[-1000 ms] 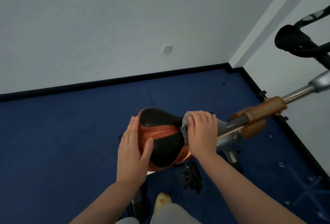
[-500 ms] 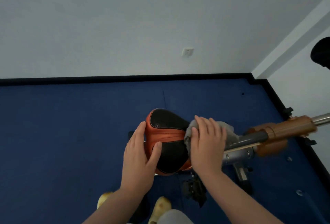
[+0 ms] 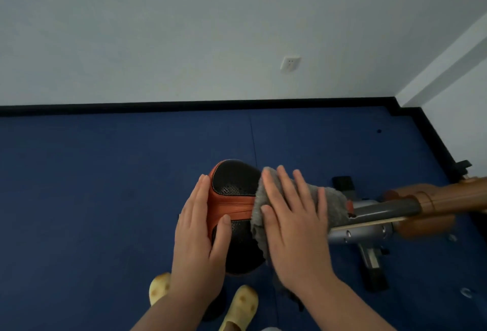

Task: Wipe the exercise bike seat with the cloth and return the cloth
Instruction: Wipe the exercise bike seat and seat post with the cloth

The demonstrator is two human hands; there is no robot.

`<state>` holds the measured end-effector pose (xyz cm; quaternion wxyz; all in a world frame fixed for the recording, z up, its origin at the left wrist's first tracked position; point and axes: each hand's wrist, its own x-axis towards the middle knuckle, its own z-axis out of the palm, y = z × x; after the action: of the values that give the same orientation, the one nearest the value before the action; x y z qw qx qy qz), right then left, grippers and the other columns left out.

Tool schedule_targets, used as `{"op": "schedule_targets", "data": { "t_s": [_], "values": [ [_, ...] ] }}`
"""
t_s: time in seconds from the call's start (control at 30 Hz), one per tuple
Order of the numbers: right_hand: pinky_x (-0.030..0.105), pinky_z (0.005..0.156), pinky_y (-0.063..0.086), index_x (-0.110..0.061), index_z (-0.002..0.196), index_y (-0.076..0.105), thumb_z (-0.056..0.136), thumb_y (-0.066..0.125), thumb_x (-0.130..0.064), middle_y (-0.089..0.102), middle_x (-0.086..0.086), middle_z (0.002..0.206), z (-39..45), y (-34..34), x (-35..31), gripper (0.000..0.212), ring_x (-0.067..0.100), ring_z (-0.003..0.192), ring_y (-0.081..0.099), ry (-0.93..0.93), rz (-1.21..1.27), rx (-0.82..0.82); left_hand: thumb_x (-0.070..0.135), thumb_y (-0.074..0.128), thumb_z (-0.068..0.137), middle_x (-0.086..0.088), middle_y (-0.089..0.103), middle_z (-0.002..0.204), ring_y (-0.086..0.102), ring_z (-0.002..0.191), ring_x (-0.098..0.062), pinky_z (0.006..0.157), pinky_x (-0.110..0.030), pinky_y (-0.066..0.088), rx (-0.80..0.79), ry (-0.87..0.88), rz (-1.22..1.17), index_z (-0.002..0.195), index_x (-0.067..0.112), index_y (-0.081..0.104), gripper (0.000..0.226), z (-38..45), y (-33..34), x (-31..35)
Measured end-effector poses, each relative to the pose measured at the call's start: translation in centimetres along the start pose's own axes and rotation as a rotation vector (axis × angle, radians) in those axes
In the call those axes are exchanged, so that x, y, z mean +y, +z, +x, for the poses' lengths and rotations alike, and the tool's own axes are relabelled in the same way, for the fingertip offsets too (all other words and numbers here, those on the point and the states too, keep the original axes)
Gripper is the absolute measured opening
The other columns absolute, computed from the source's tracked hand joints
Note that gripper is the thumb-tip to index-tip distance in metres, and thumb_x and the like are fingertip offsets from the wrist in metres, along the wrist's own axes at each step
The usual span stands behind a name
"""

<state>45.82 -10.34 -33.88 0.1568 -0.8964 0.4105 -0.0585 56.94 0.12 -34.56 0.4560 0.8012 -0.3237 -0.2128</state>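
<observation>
The bike seat (image 3: 233, 185) is black perforated padding with an orange band across its middle, seen from above at frame centre. My left hand (image 3: 201, 235) grips its left edge, thumb on the black top. A grey fluffy cloth (image 3: 333, 200) is spread over the seat's right side. My right hand (image 3: 295, 220) lies flat on the cloth, fingers spread, pressing it onto the seat. The seat's right half is hidden under cloth and hand.
A grey bar (image 3: 382, 210) with an orange-brown sleeve (image 3: 437, 200) runs right from the seat. Bike frame parts (image 3: 371, 259) stand on the blue floor below it. My yellow shoes (image 3: 241, 304) sit beneath the seat. A white wall with a socket (image 3: 290, 63) stands behind.
My right hand has flattened and spread the cloth wider over the seat's right side. The camera has swung down and left, so the handlebars are out of view and both shoes show.
</observation>
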Motion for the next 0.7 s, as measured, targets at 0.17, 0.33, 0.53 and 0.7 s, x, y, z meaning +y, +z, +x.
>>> {"op": "schedule_targets", "data": {
  "t_s": [0.17, 0.33, 0.53, 0.7],
  "values": [
    [0.042, 0.119, -0.004, -0.04, 0.151, 0.004, 0.101, 0.012, -0.044, 0.0, -0.016, 0.161, 0.8, -0.3, -1.5, 0.052, 0.007, 0.148, -0.008, -0.2, 0.084, -0.088, 0.047, 0.034, 0.083, 0.04, 0.018, 0.145, 0.018, 0.136, 0.013, 0.112, -0.029, 0.023, 0.035, 0.018, 0.01, 0.138, 0.056, 0.016, 0.059, -0.1, 0.3, 0.0],
    [0.038, 0.119, -0.002, -0.044, 0.15, 0.004, 0.1, 0.01, -0.047, 0.004, -0.017, 0.161, -0.6, -1.2, 1.7, 0.051, 0.005, 0.148, -0.003, -0.158, 0.02, -0.091, 0.041, 0.032, 0.09, 0.027, 0.019, 0.153, 0.018, 0.141, 0.003, 0.113, -0.032, 0.022, 0.024, 0.099, 0.089, 0.146, 0.041, 0.019, 0.058, 0.2, 0.0, -0.4],
    [0.043, 0.12, 0.003, -0.036, 0.15, 0.018, 0.098, 0.01, -0.046, 0.028, -0.011, 0.157, 2.6, -0.4, -2.0, 0.054, 0.01, 0.147, 0.017, 0.044, 0.055, -0.006, 0.036, 0.03, 0.093, 0.026, 0.022, 0.152, 0.021, 0.142, -0.001, 0.114, -0.035, 0.023, 0.047, 0.123, 0.039, 0.144, 0.04, 0.021, 0.052, 0.3, 0.3, -0.6],
    [0.038, 0.119, -0.005, -0.04, 0.151, 0.004, 0.1, 0.012, -0.042, -0.001, -0.017, 0.161, 1.6, -0.4, -3.1, 0.052, 0.004, 0.147, -0.01, -0.241, 0.088, -0.141, 0.035, 0.027, 0.094, 0.026, 0.023, 0.152, 0.023, 0.142, -0.001, 0.114, -0.038, 0.025, 0.045, 0.126, -0.002, 0.144, 0.038, 0.023, 0.05, 0.1, 0.2, -0.8]
  ]
}}
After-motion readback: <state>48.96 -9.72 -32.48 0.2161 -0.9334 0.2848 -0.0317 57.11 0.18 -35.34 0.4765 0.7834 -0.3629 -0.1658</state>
